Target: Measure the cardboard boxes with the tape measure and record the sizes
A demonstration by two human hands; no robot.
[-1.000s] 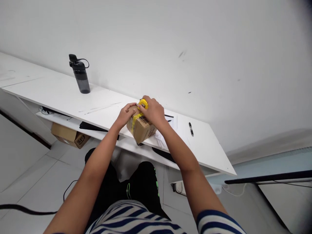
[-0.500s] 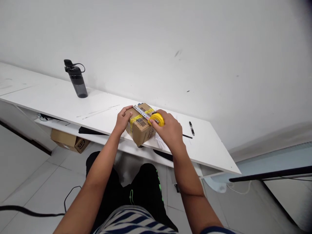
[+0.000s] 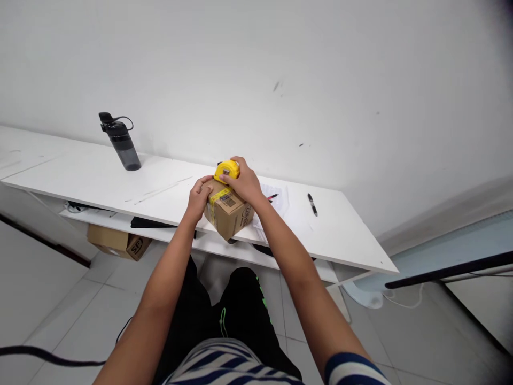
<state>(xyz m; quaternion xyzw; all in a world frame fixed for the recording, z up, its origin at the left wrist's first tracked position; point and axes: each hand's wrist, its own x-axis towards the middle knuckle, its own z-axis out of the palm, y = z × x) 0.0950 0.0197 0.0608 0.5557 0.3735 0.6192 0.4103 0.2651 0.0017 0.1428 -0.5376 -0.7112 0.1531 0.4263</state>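
Observation:
A small brown cardboard box (image 3: 229, 215) with yellow tape and a printed label sits at the front edge of the white shelf top. My left hand (image 3: 198, 199) grips its upper left corner, the fingers bent along the edge. Above the back of the box, my right hand (image 3: 246, 182) is wrapped round a yellow tape measure (image 3: 227, 170), thumb on its side. No extended blade shows between the tape measure and my left fingers.
A dark bottle (image 3: 125, 148) stands at the back left of the shelf top (image 3: 160, 190). Right of the box lie papers (image 3: 282, 199) with a red and black pen, then a black pen (image 3: 312, 205). Another cardboard box (image 3: 118, 242) is below the shelf at left.
My right hand has moved left with the tape measure, and the blade that lay across the box top is no longer visible. My left hand stays at the box corner.

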